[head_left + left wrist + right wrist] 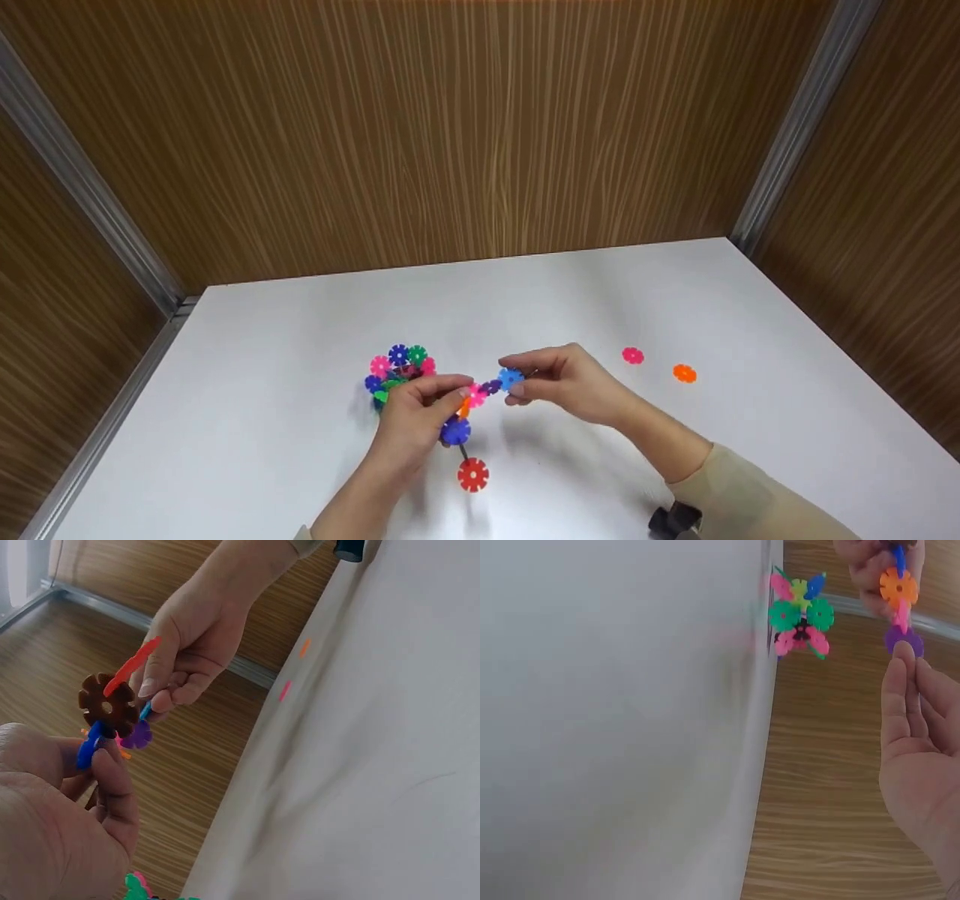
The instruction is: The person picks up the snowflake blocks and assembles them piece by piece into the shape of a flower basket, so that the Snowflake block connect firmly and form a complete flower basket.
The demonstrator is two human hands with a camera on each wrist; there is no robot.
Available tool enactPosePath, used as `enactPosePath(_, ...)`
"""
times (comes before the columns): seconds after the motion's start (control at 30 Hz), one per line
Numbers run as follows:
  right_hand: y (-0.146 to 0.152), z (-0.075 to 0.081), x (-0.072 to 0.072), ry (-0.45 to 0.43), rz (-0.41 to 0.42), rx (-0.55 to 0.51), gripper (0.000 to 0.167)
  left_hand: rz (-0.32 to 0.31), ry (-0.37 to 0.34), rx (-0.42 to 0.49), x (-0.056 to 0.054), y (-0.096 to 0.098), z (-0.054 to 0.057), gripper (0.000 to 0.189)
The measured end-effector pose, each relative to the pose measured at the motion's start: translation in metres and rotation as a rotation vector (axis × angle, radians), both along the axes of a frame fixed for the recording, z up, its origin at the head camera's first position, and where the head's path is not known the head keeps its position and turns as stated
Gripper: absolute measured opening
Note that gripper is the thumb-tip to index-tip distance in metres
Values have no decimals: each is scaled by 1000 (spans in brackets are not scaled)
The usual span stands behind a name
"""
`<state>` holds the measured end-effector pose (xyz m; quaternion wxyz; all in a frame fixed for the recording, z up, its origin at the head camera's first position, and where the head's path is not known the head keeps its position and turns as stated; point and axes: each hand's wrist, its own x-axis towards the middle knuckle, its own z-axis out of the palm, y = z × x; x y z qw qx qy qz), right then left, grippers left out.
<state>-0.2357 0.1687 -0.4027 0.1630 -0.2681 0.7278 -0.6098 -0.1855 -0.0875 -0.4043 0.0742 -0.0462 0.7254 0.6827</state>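
My left hand (409, 424) pinches a chain of notched plastic discs above the table. In that chain are a dark blue disc (456, 431), an orange disc (898, 588), a pink disc (476, 396) and a purple disc (138, 736). A brown disc (95, 694) joins the blue one to a red disc (473, 475), which hangs at the lower end. With thumb and fingers, my right hand (577, 386) pinches a light blue disc (511, 377) against the purple one; whether their slots are fully joined I cannot tell.
Behind my left hand a multicoloured cluster of joined discs (380, 366) stands on the white table (300, 337). A loose pink disc (633, 355) and a loose orange disc (685, 373) lie at right. Wood-patterned panels (480, 135) border the table.
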Motion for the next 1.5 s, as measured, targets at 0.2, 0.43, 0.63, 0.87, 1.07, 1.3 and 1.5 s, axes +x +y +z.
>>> enactPosePath(0.2,-6,-5,5,21,-14,-18,36,-40,-9,-24,0,-2,0,21)
enactPosePath(0.43,-9,-10,8,48,-10,-17,36,-76,-4,-49,3,-2,2,18)
enactPosePath(0.63,-8,-11,11,37,14,-28,36,-103,-28,-49,4,-1,1,17)
enactPosePath(0.87,-8,-11,13,17,42,-31,35,-143,-53,-25,2,-1,-1,22)
enactPosePath(1.07,-11,-11,14,59,85,-1,36,-200,-75,-16,0,-3,-5,25)
enactPosePath(1.3,-10,-11,13,49,131,-7,43,-223,-89,4,0,-5,-8,22)
enactPosePath(1.5,52,-10,-18,183,-119,108,42,-176,-99,9,-2,-5,-8,19)
